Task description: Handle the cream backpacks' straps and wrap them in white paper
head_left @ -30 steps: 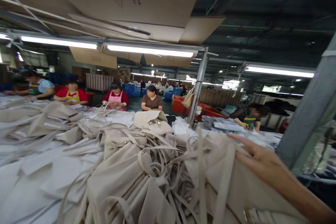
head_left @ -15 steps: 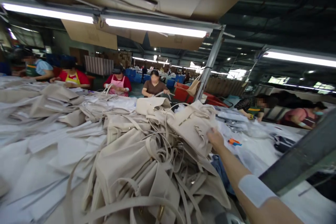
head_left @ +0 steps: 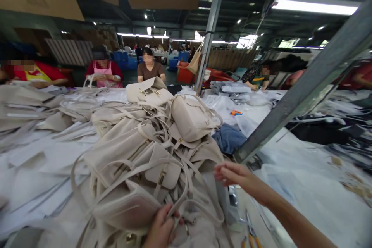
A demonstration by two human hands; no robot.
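Observation:
A heap of beige handbags (head_left: 124, 143) with straps and gold-coloured fittings lies in front of me. At the near side of the heap, my left hand (head_left: 162, 223) grips the edge of a beige handbag (head_left: 128, 205); its fingertips are partly hidden among the straps. My right hand (head_left: 234, 175) hovers at the right side of the heap, fingers stretched out, with nothing in it. Another rounded beige handbag (head_left: 188, 118) rests on top of the pile, beyond my right hand.
Scissors with orange handles (head_left: 252, 236) lie near my right forearm. A slanted metal post (head_left: 279, 112) rises on the right beside blue denim cloth (head_left: 229, 137). White sheets (head_left: 52, 162) spread to the left. Several co-workers sit across the table, one in a brown top (head_left: 151, 70).
My right hand has let go of the bag atop the heap and drawn back toward me. My left hand has come into view on a nearer bag. The view has swung right and down.

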